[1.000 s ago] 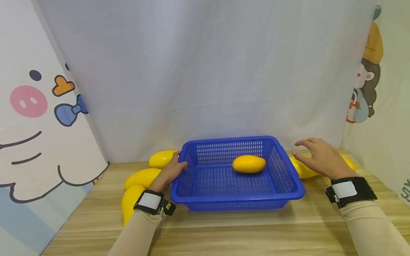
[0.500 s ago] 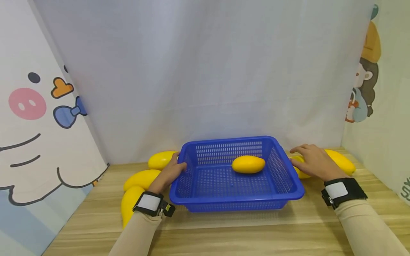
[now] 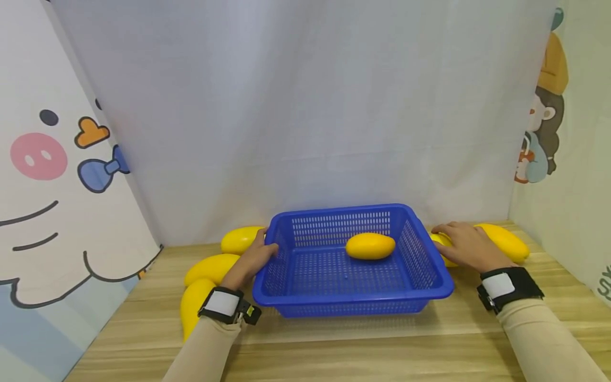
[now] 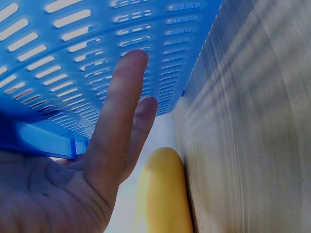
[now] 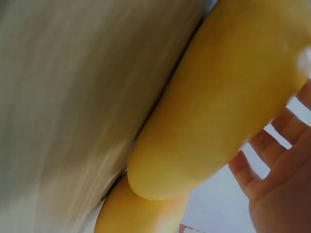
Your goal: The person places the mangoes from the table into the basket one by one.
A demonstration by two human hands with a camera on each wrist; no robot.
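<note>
A blue plastic basket (image 3: 346, 294) with slotted walls stands on the table, one yellow mango (image 3: 370, 246) lying inside it. My left hand (image 3: 253, 261) holds its left rim, thumb over the inner side; in the left wrist view, two fingers (image 4: 116, 116) extend along the outer wall. To the right of the basket, my right hand (image 3: 470, 248) grips another mango (image 5: 218, 97) from above, the thumb on its near side. The right wrist view shows several fingers (image 5: 267, 148) against that mango's surface. The hand covers much of it in the head view.
Several mangoes, such as the nearest one (image 3: 194, 303), lie left of the basket beside my left forearm. Right of my right hand lies another mango (image 3: 505, 242). A pale curtain (image 3: 305, 116) hangs behind the wooden table (image 3: 334, 353), with printed cloths on both sides.
My right hand has come down and slightly left onto the mango beside the basket, its fingers closing round it. The left hand and the basket have stayed in place.
</note>
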